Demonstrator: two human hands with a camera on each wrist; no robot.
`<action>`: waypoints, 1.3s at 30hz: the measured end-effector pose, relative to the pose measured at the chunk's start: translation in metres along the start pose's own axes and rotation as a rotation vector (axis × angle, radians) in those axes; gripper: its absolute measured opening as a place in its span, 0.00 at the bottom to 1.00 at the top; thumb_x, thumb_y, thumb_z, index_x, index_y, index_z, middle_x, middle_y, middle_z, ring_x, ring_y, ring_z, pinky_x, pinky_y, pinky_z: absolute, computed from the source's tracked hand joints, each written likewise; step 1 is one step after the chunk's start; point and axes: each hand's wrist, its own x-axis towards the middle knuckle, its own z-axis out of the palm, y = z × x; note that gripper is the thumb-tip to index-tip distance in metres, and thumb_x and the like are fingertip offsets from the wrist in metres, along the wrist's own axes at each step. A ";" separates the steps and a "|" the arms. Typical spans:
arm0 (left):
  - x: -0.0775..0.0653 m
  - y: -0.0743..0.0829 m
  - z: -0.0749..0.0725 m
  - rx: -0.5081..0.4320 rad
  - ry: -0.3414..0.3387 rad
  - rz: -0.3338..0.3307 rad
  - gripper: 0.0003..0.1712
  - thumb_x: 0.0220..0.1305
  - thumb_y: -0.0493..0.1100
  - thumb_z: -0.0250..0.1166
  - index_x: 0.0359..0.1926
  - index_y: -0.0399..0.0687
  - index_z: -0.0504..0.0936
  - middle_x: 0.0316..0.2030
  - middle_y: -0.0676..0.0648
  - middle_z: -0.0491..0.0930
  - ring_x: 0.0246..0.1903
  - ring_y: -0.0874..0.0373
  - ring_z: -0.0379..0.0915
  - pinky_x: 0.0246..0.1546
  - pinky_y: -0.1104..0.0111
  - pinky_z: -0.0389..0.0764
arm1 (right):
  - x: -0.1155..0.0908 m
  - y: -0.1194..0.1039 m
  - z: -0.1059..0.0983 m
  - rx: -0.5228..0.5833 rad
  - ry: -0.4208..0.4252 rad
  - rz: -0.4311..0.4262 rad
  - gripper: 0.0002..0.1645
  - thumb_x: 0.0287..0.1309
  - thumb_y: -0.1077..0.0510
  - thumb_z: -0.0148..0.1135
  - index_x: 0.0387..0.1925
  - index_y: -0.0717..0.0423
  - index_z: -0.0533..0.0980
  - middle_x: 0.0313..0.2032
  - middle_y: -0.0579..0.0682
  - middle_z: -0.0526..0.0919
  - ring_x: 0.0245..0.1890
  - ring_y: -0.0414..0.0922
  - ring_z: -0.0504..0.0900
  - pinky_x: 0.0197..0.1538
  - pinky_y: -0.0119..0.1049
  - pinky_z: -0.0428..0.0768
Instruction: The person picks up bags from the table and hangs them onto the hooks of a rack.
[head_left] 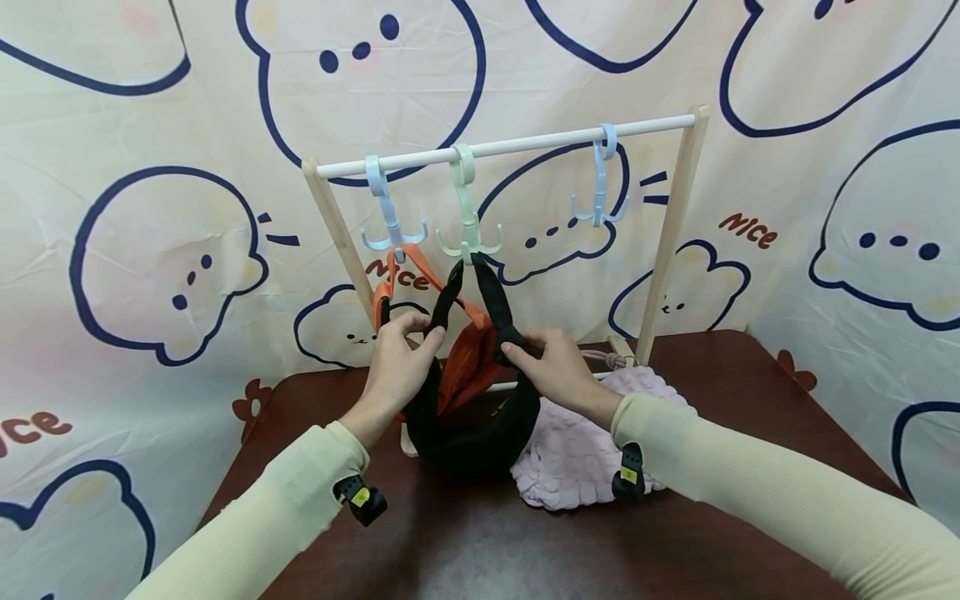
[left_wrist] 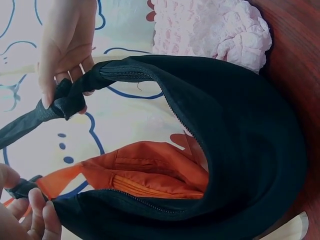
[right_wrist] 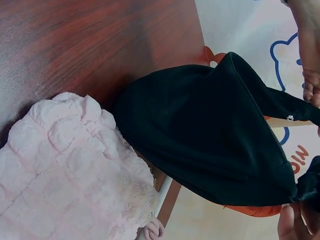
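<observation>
A black zippered bag [head_left: 480, 442] hangs by its strap from the green hook [head_left: 468, 229], its mouth gaping. My left hand [head_left: 401, 354] pinches the left side of the strap, and in the left wrist view its fingers [left_wrist: 37, 212] curl around the cloth. On the other side, my right hand [head_left: 558, 367] grips the strap at a knot [left_wrist: 67, 100]. Behind the black bag, an orange bag [head_left: 468, 358] hangs from the left blue hook [head_left: 390, 208], partly hidden. To the right, a pink puffy bag [head_left: 570, 454] lies on the table.
A white rod [head_left: 540, 145] on wooden posts [head_left: 671, 242] carries the hooks. Another blue hook [head_left: 600, 179] hangs near its right end with nothing on it. The dark brown table [head_left: 480, 550] meets a cartoon-printed cloth [head_left: 847, 208] at the back and sides.
</observation>
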 end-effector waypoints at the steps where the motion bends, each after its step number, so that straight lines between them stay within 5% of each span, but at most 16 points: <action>1: 0.000 0.000 0.000 0.000 0.001 -0.002 0.14 0.72 0.49 0.61 0.50 0.46 0.82 0.48 0.44 0.82 0.29 0.55 0.78 0.33 0.66 0.77 | 0.000 0.001 -0.001 0.002 0.001 0.002 0.16 0.71 0.50 0.60 0.46 0.57 0.85 0.38 0.54 0.88 0.35 0.43 0.83 0.42 0.40 0.84; 20: -0.001 -0.001 -0.002 -0.027 0.012 0.005 0.14 0.72 0.47 0.61 0.52 0.46 0.80 0.51 0.44 0.83 0.30 0.51 0.79 0.32 0.66 0.78 | -0.002 0.006 -0.007 0.002 0.029 -0.017 0.17 0.71 0.54 0.59 0.55 0.55 0.82 0.42 0.54 0.89 0.39 0.47 0.86 0.45 0.40 0.84; 30: -0.003 -0.004 -0.004 -0.028 0.016 0.022 0.18 0.73 0.45 0.60 0.60 0.47 0.78 0.56 0.43 0.82 0.33 0.51 0.82 0.34 0.67 0.78 | -0.006 0.006 -0.011 0.016 0.035 0.013 0.18 0.71 0.53 0.59 0.57 0.53 0.81 0.46 0.55 0.88 0.41 0.49 0.86 0.33 0.48 0.87; 39: -0.003 -0.005 -0.006 -0.055 0.012 0.031 0.19 0.73 0.44 0.59 0.62 0.46 0.77 0.59 0.41 0.81 0.34 0.47 0.85 0.36 0.68 0.79 | -0.007 0.011 -0.013 -0.030 0.046 -0.013 0.21 0.72 0.53 0.58 0.61 0.54 0.79 0.51 0.55 0.88 0.42 0.48 0.88 0.45 0.43 0.86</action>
